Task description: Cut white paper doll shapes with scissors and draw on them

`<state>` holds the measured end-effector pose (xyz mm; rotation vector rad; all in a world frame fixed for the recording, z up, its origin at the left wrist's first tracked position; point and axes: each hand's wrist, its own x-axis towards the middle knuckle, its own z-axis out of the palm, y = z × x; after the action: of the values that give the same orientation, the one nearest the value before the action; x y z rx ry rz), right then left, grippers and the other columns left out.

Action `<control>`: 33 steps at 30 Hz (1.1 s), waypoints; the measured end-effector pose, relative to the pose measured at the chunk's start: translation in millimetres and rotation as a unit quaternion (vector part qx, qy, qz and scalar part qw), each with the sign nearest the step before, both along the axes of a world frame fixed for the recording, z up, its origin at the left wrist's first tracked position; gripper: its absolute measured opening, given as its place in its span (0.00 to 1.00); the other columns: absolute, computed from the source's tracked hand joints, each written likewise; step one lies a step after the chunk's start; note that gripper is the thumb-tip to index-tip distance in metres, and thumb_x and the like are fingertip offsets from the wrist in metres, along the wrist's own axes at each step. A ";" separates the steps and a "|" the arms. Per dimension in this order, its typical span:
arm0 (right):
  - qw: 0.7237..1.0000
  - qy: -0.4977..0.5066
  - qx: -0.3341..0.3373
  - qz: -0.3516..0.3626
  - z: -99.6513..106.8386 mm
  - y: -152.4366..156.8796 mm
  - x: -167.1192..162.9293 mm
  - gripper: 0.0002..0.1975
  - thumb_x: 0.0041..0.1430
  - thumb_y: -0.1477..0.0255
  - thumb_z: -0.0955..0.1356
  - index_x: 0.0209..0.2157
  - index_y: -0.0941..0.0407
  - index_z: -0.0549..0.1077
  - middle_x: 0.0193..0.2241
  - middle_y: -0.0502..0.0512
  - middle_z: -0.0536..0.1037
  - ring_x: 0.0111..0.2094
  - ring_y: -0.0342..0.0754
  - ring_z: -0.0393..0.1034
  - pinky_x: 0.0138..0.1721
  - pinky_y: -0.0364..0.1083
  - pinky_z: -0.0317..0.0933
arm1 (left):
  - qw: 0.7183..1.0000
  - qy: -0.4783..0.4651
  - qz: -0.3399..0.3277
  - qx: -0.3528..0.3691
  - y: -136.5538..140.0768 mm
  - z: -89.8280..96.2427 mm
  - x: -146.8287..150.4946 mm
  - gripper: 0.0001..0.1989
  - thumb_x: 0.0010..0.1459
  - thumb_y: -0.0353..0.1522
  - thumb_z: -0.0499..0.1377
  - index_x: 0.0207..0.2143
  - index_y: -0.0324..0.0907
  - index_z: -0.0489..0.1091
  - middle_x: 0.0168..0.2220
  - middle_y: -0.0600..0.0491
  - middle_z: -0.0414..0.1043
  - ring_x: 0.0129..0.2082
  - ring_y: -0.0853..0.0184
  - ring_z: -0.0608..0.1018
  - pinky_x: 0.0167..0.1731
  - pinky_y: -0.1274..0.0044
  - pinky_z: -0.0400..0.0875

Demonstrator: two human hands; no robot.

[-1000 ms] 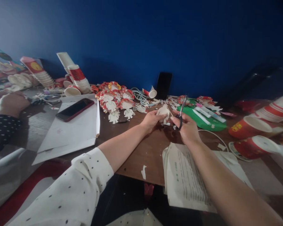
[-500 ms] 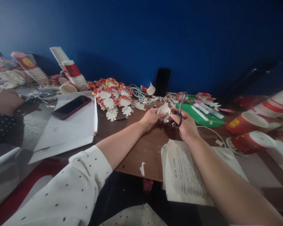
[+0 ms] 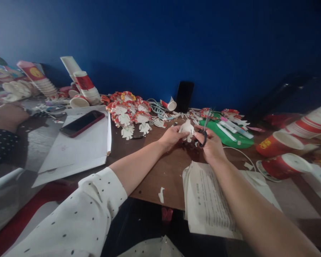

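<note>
A small white paper cutout [image 3: 187,129], shaped like a doll's body, is pinched at its left side by my left hand [image 3: 172,138]. My right hand [image 3: 212,143] has the scissors [image 3: 204,132] in its fingers, their blades pointing up and away from me. The fingertips of that same hand touch the cutout's right edge. Beyond and to the left lies a pile of finished-looking paper dolls [image 3: 130,112] with red and white frilled heads. Paper scraps are strewn on the brown table [image 3: 160,171] around my hands.
At left, a phone [image 3: 82,123] rests on a white folder [image 3: 77,150], beside another person's hand [image 3: 9,116]. A dark phone [image 3: 184,96] leans on the blue wall. Markers [image 3: 237,127] lie on green material [image 3: 224,134]. Paper cups [image 3: 279,142] stand at right, near a printed paper bag [image 3: 207,196].
The cutout has been turned flatter toward me, so its body shape shows more clearly. Both hands stay in nearly the same place; the view has shifted slightly.
</note>
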<state>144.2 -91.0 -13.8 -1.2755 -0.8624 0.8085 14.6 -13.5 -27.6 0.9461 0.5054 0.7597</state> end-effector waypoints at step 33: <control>0.933 -0.354 -0.020 -0.058 0.7 -6.0 2.8 0.23 0.52 0.61 0.71 0.47 0.58 0.76 0.36 0.58 0.82 0.35 0.51 0.75 0.37 0.47 0.66 | 0.997 0.037 0.063 0.007 -1.2 12.0 -2.9 0.05 0.51 0.26 0.64 0.30 0.34 0.70 0.21 0.55 0.71 0.18 0.76 0.69 0.24 0.81 0.63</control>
<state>147.1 -97.0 -13.2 -1.6688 -1.3257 0.2523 11.6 -14.7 -15.6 0.9638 0.6293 0.8455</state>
